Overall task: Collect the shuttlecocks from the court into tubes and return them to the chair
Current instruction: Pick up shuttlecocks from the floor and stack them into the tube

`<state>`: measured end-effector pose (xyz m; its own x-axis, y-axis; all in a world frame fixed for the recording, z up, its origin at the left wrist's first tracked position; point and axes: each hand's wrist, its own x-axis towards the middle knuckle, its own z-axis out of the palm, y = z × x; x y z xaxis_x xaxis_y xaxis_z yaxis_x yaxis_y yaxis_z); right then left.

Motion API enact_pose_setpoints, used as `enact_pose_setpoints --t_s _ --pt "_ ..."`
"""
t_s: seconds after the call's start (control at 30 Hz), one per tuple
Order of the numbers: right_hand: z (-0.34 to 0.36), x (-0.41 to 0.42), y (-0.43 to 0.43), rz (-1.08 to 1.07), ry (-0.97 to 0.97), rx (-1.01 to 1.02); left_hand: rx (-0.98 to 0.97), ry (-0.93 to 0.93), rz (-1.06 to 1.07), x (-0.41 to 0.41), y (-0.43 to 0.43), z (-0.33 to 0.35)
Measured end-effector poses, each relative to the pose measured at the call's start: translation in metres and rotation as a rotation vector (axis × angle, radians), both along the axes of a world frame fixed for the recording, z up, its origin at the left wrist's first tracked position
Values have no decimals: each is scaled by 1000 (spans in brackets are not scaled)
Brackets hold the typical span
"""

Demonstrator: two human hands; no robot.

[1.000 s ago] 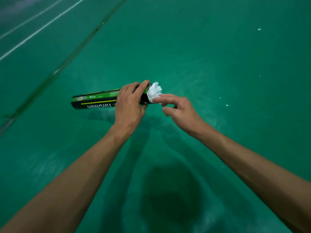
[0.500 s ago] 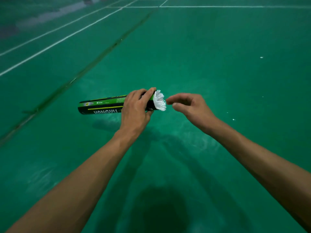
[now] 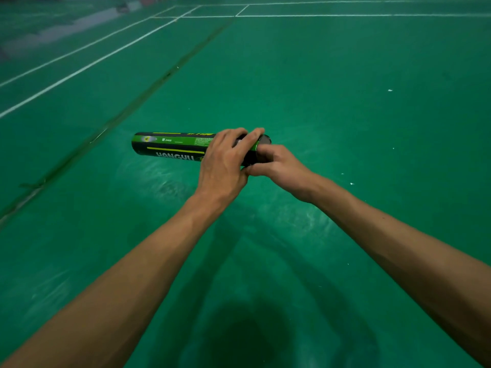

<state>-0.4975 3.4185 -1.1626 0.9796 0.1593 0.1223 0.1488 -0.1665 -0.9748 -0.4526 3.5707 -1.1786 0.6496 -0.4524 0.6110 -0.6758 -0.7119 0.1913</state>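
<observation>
Green-and-black cylindrical cardboard tube (image 3: pixel 172 147) is held horizontal at frame centre above green court floor (image 3: pixel 345 75). Left hand (image 3: pixel 225 166) wraps its right portion; right hand (image 3: pixel 280 166) pinches its right end.

Black-and-green tube (image 3: pixel 170 147) held level above the court, right end open.

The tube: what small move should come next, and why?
Probably let go with the right hand, freeing it for the next pickup: the left hand grips the tube, the right pinches its dark end, and no feathers stick out there.
</observation>
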Motion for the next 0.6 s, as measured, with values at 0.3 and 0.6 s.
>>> enact_pose_setpoints --t_s 0.3,0.6 --pt "7 0 -21 -565 -122 91 -30 48 33 2 3 -2" --pt "-9 -1 9 -284 411 446 106 -34 -60 -7 -11 -11"
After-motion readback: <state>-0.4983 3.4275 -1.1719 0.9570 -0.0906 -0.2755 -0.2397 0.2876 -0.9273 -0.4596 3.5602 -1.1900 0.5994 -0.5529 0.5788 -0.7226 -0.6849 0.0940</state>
